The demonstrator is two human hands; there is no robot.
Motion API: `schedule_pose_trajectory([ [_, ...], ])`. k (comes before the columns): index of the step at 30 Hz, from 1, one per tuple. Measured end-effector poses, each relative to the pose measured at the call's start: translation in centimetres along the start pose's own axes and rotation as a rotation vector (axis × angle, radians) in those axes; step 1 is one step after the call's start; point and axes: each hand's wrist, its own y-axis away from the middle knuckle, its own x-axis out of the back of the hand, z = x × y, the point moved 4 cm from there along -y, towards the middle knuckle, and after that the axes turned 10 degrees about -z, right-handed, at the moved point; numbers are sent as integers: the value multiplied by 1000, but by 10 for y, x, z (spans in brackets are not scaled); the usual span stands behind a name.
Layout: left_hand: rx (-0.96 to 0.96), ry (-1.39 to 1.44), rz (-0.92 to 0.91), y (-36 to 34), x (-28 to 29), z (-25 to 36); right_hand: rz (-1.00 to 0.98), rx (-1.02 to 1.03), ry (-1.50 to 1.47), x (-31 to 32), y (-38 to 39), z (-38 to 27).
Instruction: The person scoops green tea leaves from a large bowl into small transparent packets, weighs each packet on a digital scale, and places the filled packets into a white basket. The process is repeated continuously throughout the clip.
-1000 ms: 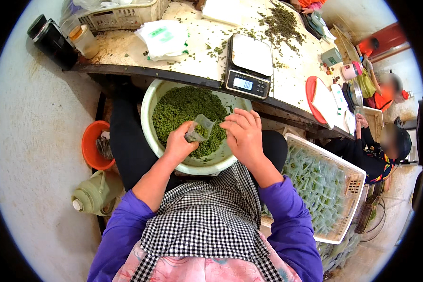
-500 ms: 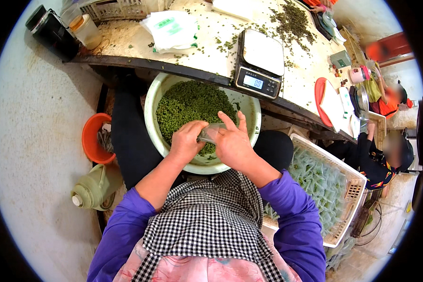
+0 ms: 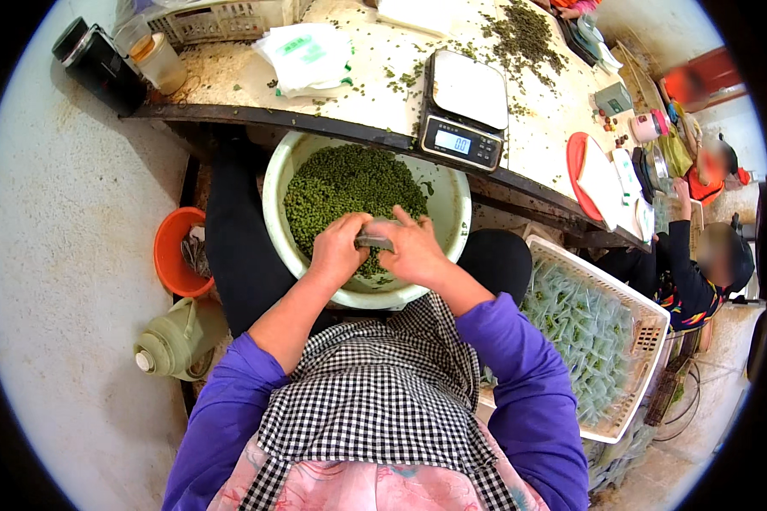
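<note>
My left hand [image 3: 337,251] is closed on a small clear plastic bag [image 3: 375,240] above a pale round basin [image 3: 458,204] heaped with tiny green berries or seeds [image 3: 345,179]. At the other end of the bag, my right hand [image 3: 413,254] grips with thumb and lower fingers, some fingers lifted. The bag is partly hidden by both hands, so its contents are unclear. A digital scale [image 3: 467,85] sits at the table edge just beyond the basin.
A table [image 3: 366,119] holds a black flask [image 3: 94,64] and white bags [image 3: 298,60]. An orange bucket [image 3: 175,264] and green thermos [image 3: 166,345] stand left. A crate [image 3: 656,341] of filled bags lies right; co-workers [image 3: 690,289] are at the right and far end.
My right hand has moved left onto the bag, which now looks folded or flattened between both hands. The nearest co-worker's arm at the right has risen toward the table.
</note>
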Motion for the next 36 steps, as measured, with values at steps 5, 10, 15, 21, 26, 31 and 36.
schedule_pose_trajectory([
  [5,85,222,44,3,4,-8,393,249,-285,57,54,2],
  [10,-59,272,44,3,9,11,563,121,-472,67,65,9],
  [15,-205,211,73,2,7,15,390,9,-43,55,38,-8],
  [21,-363,58,104,4,5,19,228,-118,-96,38,6,6],
  [26,-394,-7,114,4,2,20,225,-126,-124,22,-6,17],
  [31,-376,-62,124,2,-4,16,386,-76,-143,1,-18,19],
  [36,-91,33,36,1,0,16,354,-122,-185,-1,-14,25],
])
